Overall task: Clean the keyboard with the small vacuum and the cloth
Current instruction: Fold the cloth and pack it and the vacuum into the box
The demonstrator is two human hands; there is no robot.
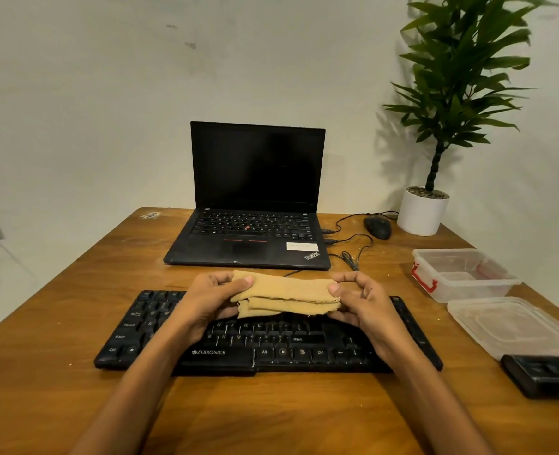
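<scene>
- A wooden table (271, 415) carries the scene; a black keyboard (120, 336) lies across its middle, parallel to the near edge.
- The left hand (206, 300) hovers above the keyboard's left half, thumb on top and fingers curled beneath, gripping the left end of the cloth.
- An open black laptop (255, 165), screen dark, sits toward the far edge, directly behind the keyboard.
- The tan cloth (284, 295), folded into layers, is stretched between both hands, held clear above the keyboard's upper rows.
- The right hand (366, 307) pinches the cloth's right end between thumb and forefinger, above the keyboard's right half.
- A black wired mouse (378, 227) rests near the far right corner, just beside a white pot (422, 211) holding a leafy green plant.
- A clear plastic container (488, 290) with red clasps stands along the right edge, its lid (514, 326) lying just in front.
- A flat black device (547, 376), its kind unclear, sits nearest the right edge, beside the lid.
</scene>
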